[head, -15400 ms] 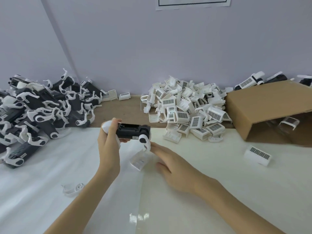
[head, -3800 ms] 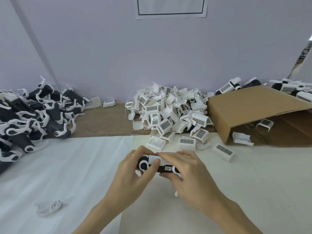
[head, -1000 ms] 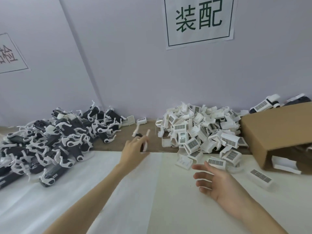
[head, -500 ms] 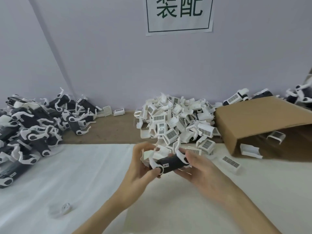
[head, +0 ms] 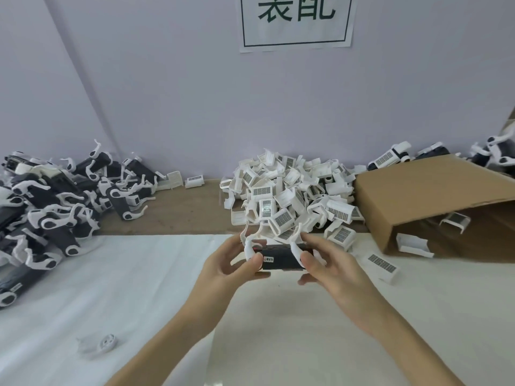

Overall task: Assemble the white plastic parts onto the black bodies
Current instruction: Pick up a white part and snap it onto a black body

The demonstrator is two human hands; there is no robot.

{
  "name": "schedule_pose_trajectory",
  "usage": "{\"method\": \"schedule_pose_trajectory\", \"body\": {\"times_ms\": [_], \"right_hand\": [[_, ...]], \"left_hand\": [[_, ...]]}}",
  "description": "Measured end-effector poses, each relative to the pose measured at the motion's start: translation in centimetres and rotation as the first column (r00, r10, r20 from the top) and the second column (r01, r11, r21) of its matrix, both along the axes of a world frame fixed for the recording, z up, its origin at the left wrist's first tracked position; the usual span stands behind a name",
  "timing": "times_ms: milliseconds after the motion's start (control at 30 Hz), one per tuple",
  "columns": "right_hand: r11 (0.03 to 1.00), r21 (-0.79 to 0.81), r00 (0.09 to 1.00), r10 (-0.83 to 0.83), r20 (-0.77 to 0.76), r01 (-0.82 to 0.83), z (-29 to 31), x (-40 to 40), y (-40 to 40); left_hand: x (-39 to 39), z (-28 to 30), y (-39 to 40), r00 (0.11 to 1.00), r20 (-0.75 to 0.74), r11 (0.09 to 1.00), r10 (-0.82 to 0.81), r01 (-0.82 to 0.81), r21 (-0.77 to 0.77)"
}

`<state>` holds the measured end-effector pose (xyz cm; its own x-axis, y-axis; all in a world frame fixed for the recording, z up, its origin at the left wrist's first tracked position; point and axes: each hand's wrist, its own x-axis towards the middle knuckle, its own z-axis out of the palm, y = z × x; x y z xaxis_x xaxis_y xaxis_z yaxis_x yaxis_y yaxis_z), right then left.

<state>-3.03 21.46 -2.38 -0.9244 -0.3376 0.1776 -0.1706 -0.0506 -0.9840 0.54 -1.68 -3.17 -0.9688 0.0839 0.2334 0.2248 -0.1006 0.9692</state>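
Gripped at both ends, black body (head: 279, 258) up off the table (head: 139, 288), level, near centre. Left hand (head: 228, 263) curled round the left end, thumb across the near face beside a small label. Right hand (head: 326, 264) clamped on the right end, thumb on the near edge, fingers wrapped behind. Two white arms (head: 248, 240) already on the body, one at each end, curving up and away toward the far side. Cannot tell whether anything else is pinched under the fingers.

Just beyond the hands, heap of white clips (head: 289, 196), many with barcode stickers, spilling from the brown far strip onto the white sheet. Right of the heap, cardboard box (head: 429, 196) lying on its side, mouth open toward the near right, a few white pieces inside and at its lip. One barcoded clip (head: 381, 264) alone on the sheet, near the right hand. More black-and-white units behind the box at far right.

Far left, big pile of black bodies with white arms (head: 50, 210), jumbled. Near left, lone white round part (head: 107, 342) flat on the sheet, well apart from everything. On the wall above, paper sign (head: 296, 22) with green characters, top cut off.
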Motion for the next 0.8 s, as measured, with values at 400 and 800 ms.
{"method": "schedule_pose_trajectory", "body": {"times_ms": [400,800], "right_hand": [[0.941,-0.317,0.752,0.294,0.59,-0.119,1.0,-0.3,1.4],[0.939,-0.342,0.929,0.102,0.356,0.028,0.8,-0.1,0.2]], "left_hand": [[0.0,-0.1,-1.3,0.94,-0.272,0.902,-0.205,0.073,-0.426],[0.5,0.8,-1.3,0.945,0.129,0.951,-0.3,0.306,-0.035]]}}
